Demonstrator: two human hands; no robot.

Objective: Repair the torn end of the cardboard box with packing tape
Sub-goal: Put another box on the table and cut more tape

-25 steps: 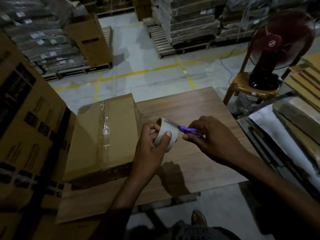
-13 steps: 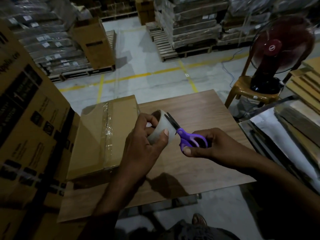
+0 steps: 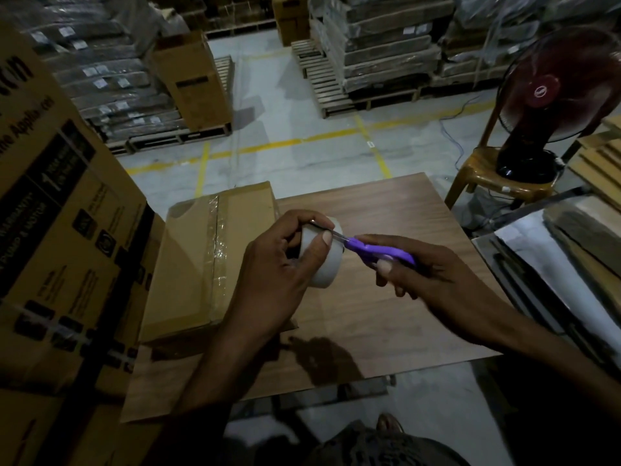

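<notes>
The cardboard box lies flat on the left part of the wooden table, closed, so its contents cannot be seen; its long axis runs from near to far, and a strip of clear tape follows that axis along the top seam. The left hand grasps a roll of packing tape above the table, just right of the box — thumb pressed on the roll's outer face. The right hand is clenched around the purple handles of the scissors, whose blades point left and slightly away, the tips touching the roll at its top. A tall printed carton stands at the left. A fan sits on a chair at the far right.
</notes>
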